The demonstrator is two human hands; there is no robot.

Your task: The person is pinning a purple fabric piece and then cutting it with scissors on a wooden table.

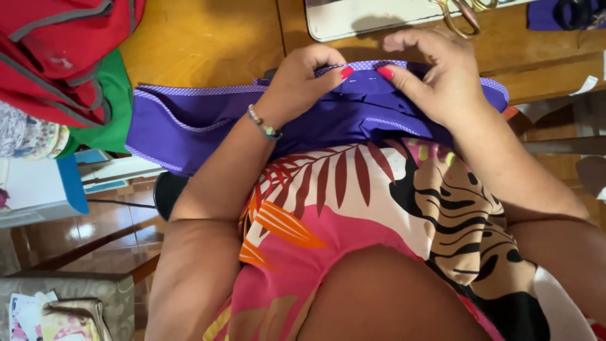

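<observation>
A purple fabric piece (189, 123) with a lighter dotted trim lies across the near edge of a wooden table (202, 44) and onto my lap. My left hand (300, 82) pinches the dotted trim at the top fold between thumb and fingers. My right hand (435, 72) grips the same trim just to the right, its thumb close to the left thumb. A beaded bracelet (264, 124) sits on my left wrist.
Red and green fabrics (69, 57) are piled at the table's left. A white sewing machine base (366, 16) stands at the far edge with gold-handled scissors (464, 12) on it. A blue-and-white box (44, 186) and more cloth (63, 312) sit low on the left.
</observation>
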